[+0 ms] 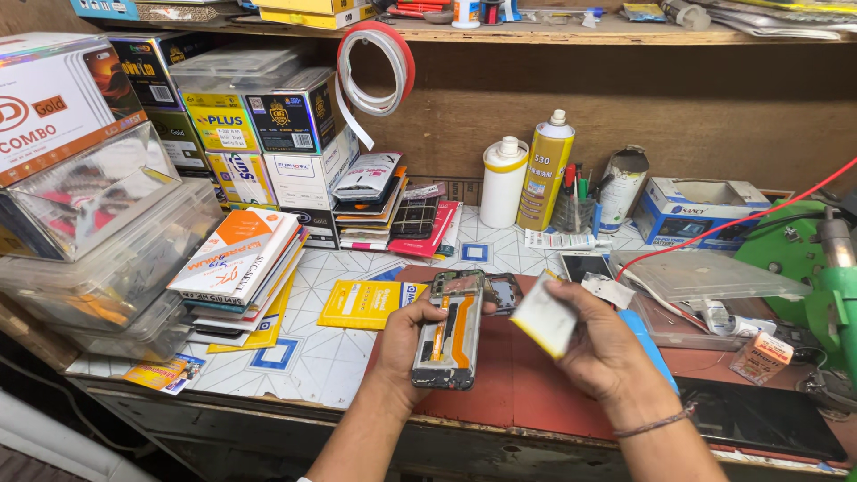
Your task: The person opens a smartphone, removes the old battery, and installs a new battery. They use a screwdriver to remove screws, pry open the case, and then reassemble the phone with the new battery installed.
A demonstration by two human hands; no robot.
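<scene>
**Opened phone and battery held over a crowded repair bench**

Cluttered with stacked boxes, packets and bottles, the workbench carries a red mat at its front edge, seen from the head camera. Above that mat, an opened phone with its back removed is held upright in the left hand, the fingers wrapped round its lower half. A flat pale battery is pinched at one edge in the right hand, just beside the phone and tilted towards it. For the step to go well, the battery is best kept level with the orange-lined bay, its connector end matched first, and bending is avoided. A yellow spray can and a white bottle stand well behind.
</scene>
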